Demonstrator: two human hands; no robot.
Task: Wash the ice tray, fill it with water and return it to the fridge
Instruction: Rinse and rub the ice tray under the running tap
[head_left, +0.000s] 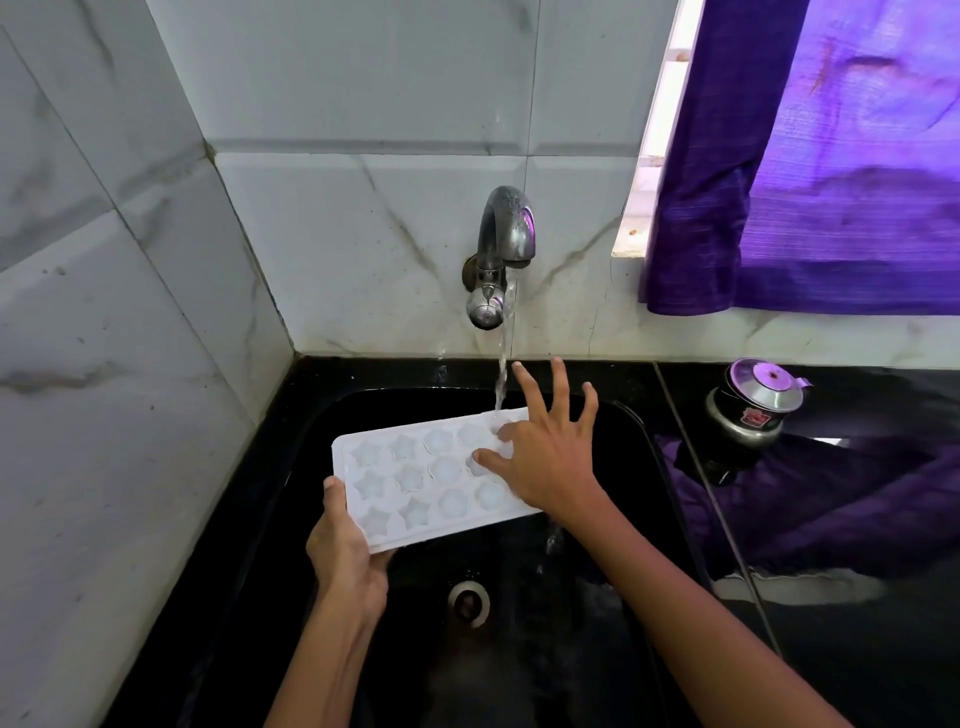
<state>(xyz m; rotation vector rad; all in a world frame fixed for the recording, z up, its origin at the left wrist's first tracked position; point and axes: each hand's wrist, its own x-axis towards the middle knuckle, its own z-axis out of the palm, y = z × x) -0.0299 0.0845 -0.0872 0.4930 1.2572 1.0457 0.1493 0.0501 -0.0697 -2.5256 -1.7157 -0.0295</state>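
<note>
A white ice tray (415, 480) with star and round moulds hangs level over the black sink (597, 597). My left hand (345, 553) grips its near left corner, thumb on the rim. My right hand (548, 457) rests on the tray's right end with fingers spread, thumb and forefinger touching the moulds. Water runs from the metal tap (501, 249) on the wall and lands on the tray's far right corner, just left of my right hand.
The sink drain (469, 597) lies below the tray. A small steel pot with a lid (756, 402) stands on the black counter to the right. A purple curtain (810, 182) hangs at the upper right. Tiled walls close in at left and behind.
</note>
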